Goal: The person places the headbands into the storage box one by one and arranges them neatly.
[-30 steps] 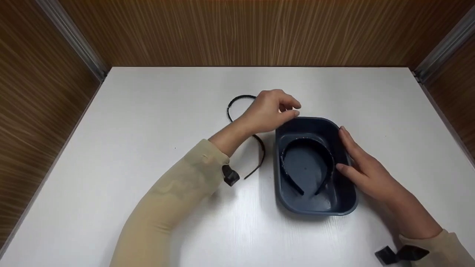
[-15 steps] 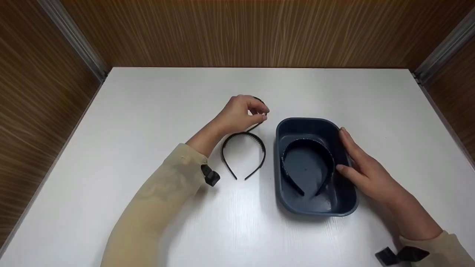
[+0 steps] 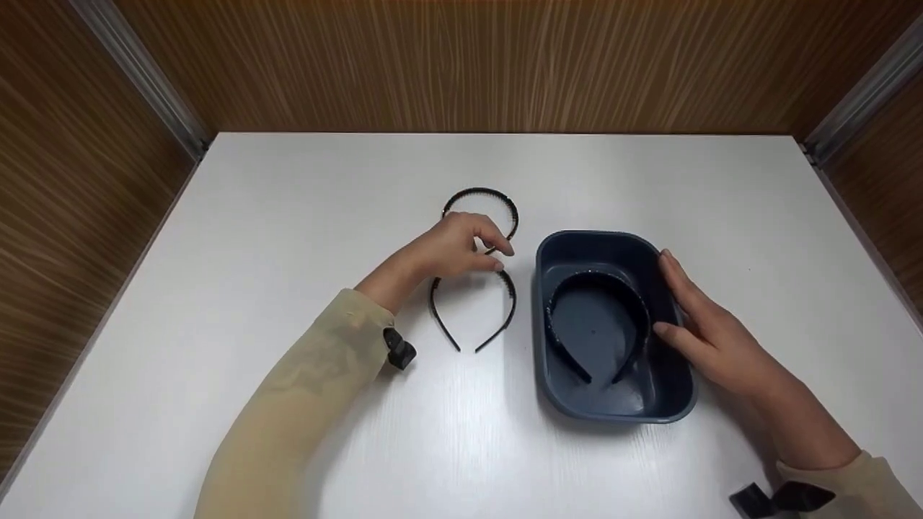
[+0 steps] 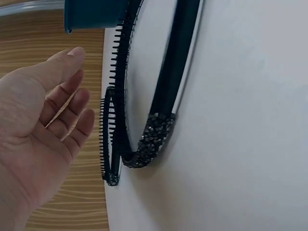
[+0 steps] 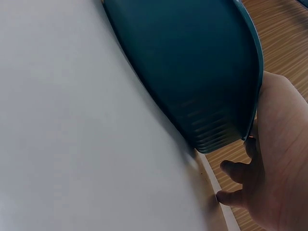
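- Head view: the left hand (image 3: 461,249) hovered with loosely curled fingers over two thin toothed headbands on the white table (image 3: 288,216), the far headband (image 3: 482,196) above the near headband (image 3: 476,317); it held nothing. The right hand (image 3: 703,324) lay flat, fingers straight, against the right wall of the blue tub (image 3: 613,411), where a wider headband (image 3: 598,317) lay inside.
- Left wrist view: the fingers (image 4: 67,103) were spread, relaxed and clear of the overlapping bands (image 4: 113,139).
- Right wrist view: the palm (image 5: 279,159) rested on the tub rim (image 5: 250,57).
- Risk: the overlapping teeth could snag, so lifting one band might drag the other.
- Change: half a second earlier the left hand pinched the far band; now that band lay released on the table.
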